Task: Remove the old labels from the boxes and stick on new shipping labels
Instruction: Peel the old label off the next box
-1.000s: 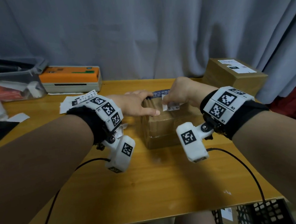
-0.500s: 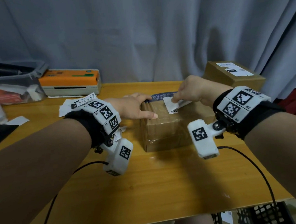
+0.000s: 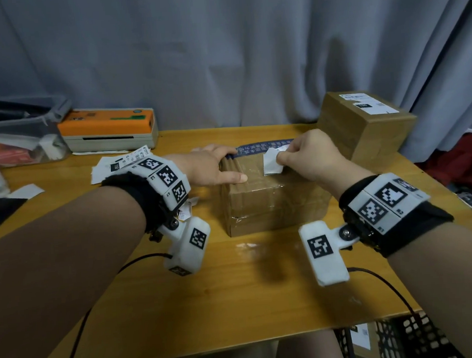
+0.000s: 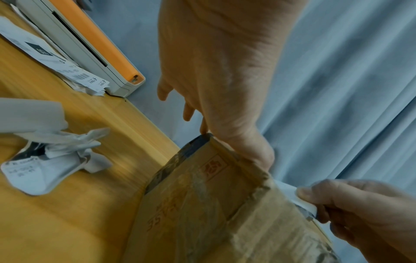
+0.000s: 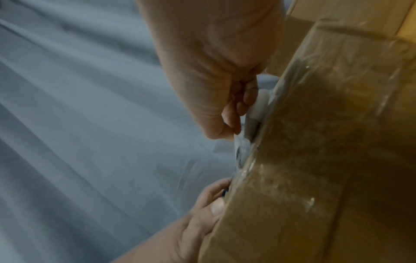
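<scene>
A taped cardboard box (image 3: 271,204) sits mid-table with a dark blue printed strip along its far edge. My left hand (image 3: 228,167) grips its left top corner, thumb on top and fingers over the far side. My right hand (image 3: 279,158) pinches a white old label (image 3: 269,164) that stands partly peeled up, its lower edge still on the box top. The left wrist view shows the box (image 4: 213,204) and the label (image 4: 292,197) under my right fingers (image 4: 315,195). In the right wrist view the label (image 5: 254,115) curls off the box (image 5: 326,160).
A second box (image 3: 369,133) with a label stands at the back right. An orange-topped label printer (image 3: 109,129) and a stack of printed labels (image 3: 124,162) lie at the back left, beside a clear bin (image 3: 19,135). Crumpled label scraps (image 4: 45,160) lie left of the box.
My right hand has pulled the white label up off the box top, so more of it stands free. My left hand keeps its hold on the box corner.
</scene>
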